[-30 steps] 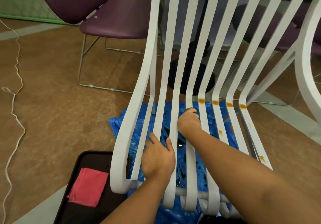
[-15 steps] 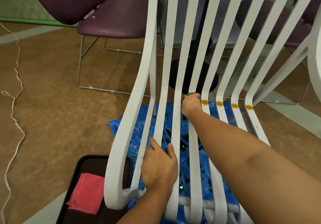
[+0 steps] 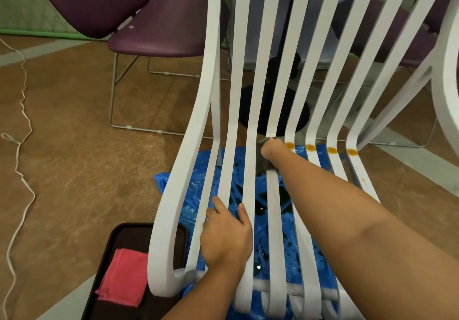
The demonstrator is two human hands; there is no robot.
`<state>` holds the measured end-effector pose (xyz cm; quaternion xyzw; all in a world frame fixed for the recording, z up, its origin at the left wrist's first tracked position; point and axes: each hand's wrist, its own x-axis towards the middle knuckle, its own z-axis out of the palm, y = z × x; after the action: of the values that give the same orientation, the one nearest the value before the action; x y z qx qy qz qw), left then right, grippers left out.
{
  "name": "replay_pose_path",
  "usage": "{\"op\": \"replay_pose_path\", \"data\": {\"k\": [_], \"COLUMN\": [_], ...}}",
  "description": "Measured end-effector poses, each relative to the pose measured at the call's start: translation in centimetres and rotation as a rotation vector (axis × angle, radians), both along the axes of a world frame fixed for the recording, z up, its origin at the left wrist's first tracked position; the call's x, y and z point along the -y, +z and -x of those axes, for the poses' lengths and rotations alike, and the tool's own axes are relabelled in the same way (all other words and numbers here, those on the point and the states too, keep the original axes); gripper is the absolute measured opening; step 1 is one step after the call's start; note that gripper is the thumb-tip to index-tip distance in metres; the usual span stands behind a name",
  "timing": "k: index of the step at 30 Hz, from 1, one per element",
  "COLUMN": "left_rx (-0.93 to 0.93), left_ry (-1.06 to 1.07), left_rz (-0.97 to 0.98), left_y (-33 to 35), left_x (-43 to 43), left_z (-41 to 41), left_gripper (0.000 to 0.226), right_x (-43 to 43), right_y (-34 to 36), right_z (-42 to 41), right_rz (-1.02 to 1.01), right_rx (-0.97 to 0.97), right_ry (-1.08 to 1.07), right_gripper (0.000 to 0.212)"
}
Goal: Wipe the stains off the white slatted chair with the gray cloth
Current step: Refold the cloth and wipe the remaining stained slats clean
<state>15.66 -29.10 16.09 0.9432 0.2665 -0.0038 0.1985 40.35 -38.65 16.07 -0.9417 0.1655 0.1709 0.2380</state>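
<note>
The white slatted chair (image 3: 274,220) fills the middle of the view, its slats running from near me up to the top edge. My right hand (image 3: 270,149) grips the gray cloth (image 3: 263,164) against a middle slat at the seat's bend; only a bit of the cloth shows under the hand. Several orange stains (image 3: 310,148) sit in a row on the slats to the right of that hand, with fainter specks lower on the far right slat. My left hand (image 3: 227,235) rests on the near slats at the left, thumb and a finger curled over slat edges.
A blue plastic sheet (image 3: 196,188) with dark wet spots lies under the chair. A dark tray (image 3: 109,260) holding a folded pink cloth (image 3: 124,276) sits on the floor at lower left. A purple chair (image 3: 159,24) stands behind; a white cord (image 3: 21,170) trails along the left.
My right hand with the gray cloth has slid up the slat, from the seat toward the bend by the stain row. My left hand stays on the near slats.
</note>
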Motion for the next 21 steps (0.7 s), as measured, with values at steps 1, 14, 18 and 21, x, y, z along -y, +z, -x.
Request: {"op": "replay_pose_path", "data": {"k": [1, 14, 18, 21], "left_rx": [-0.003, -0.028, -0.025, -0.021], "left_ry": [0.000, -0.010, -0.008, -0.002], "left_rz": [0.000, 0.034, 0.032, 0.027], "left_y": [0.0, 1.0, 0.9, 0.6], "left_x": [0.0, 0.0, -0.1, -0.2], "left_z": [0.0, 0.3, 0.3, 0.2], "left_gripper": [0.072, 0.070, 0.069, 0.071], "right_x": [0.1, -0.1, -0.8, -1.1], "right_y": [0.3, -1.1, -1.9, -2.2], "right_z": [0.7, 14.3, 16.4, 16.5], "right_rz": [-0.003, -0.088, 0.242, 0.312], "right_rx": [0.001, 0.092, 0.076, 0.080], "right_ry": [0.044, -0.065, 0.089, 0.092], "right_gripper": [0.044, 0.035, 0.067, 0.069]}}
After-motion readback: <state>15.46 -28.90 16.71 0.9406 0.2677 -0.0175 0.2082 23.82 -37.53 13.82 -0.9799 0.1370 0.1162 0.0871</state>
